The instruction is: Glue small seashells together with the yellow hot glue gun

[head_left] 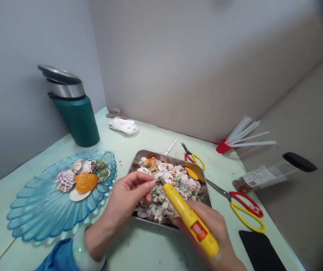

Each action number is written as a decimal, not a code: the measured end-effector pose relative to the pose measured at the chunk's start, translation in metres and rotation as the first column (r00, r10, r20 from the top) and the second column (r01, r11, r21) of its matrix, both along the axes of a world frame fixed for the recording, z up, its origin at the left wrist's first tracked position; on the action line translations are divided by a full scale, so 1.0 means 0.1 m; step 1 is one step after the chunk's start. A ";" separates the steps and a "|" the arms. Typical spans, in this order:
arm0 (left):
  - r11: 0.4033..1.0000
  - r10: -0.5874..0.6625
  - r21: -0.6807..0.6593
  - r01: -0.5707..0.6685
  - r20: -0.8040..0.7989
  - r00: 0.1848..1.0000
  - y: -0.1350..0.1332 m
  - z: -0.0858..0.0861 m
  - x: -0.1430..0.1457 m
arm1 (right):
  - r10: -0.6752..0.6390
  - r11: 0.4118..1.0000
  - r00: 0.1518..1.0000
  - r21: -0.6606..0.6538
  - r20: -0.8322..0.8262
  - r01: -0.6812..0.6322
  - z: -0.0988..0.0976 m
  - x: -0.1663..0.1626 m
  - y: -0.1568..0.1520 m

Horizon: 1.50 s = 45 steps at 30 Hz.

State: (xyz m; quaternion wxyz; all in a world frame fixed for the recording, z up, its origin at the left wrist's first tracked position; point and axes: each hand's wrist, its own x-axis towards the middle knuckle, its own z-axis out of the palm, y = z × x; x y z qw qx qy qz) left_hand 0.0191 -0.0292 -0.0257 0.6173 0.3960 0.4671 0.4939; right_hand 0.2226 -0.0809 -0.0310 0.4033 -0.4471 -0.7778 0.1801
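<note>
My right hand grips a yellow glue gun with its nozzle pointing up and left. My left hand is pinched, fingertips right at the nozzle tip, holding something small that I cannot make out. Both hands hover over the near edge of a metal tray filled with several small seashells. To the left lies a blue shell-shaped glass plate with an orange shell, a pink-speckled shell and a few others on it.
A green flask with a steel lid stands at the back left. Two red-and-yellow scissors lie right of the tray. White glue sticks, a clear jar, a black phone and crumpled plastic lie around.
</note>
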 end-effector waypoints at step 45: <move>0.998 -0.031 -0.046 0.035 0.087 0.996 0.01 -0.01 -0.01 | 0.029 0.998 0.999 0.052 -0.021 -0.028 -0.02 -0.02 0.01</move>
